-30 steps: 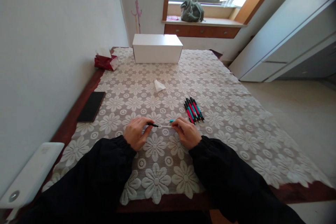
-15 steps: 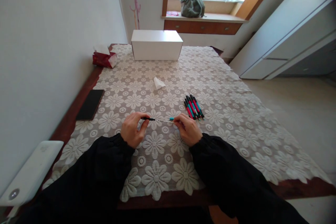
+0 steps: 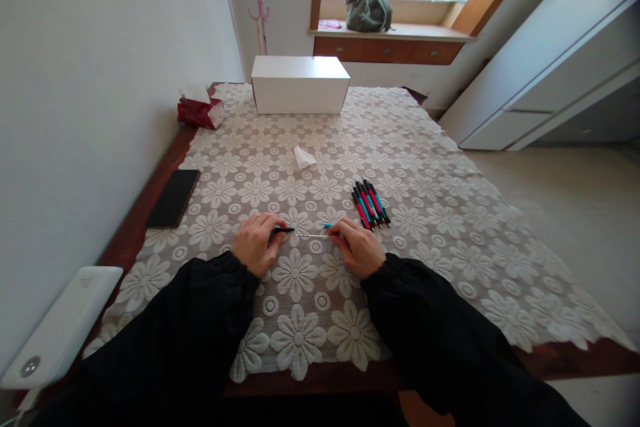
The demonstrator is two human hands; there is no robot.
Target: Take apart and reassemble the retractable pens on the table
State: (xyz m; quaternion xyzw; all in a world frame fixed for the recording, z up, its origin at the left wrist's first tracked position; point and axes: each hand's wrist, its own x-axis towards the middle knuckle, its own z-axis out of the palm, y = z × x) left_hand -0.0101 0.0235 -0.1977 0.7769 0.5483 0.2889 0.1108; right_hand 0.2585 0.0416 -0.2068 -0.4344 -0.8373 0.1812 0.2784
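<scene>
My left hand [image 3: 257, 243] is closed, with a short black pen part [image 3: 284, 230] pinched between thumb and fingers and its tip pointing right. Opposite it, my right hand [image 3: 356, 247] pinches the right end of a thin, pale pen refill [image 3: 314, 236]. The refill lies nearly level, its left end close to the black part; a small gap seems to show between them. Beside my right fingertips is a teal pen barrel [image 3: 328, 225], partly hidden by the hand. Just beyond that hand, several assembled pens [image 3: 370, 203] in black with red or teal lie side by side.
A lace tablecloth [image 3: 300, 340] covers the table. A crumpled tissue [image 3: 304, 157] lies mid-table, with a white box [image 3: 300, 90] behind it. Along the left are a red tissue pack [image 3: 200, 112], a dark phone-like slab [image 3: 173, 199] and a white device [image 3: 60, 330] with a cable.
The black pen part has tilted and sits deeper in my left fingers. The refill has turned level, its left end slightly lower. The view has shifted a little.
</scene>
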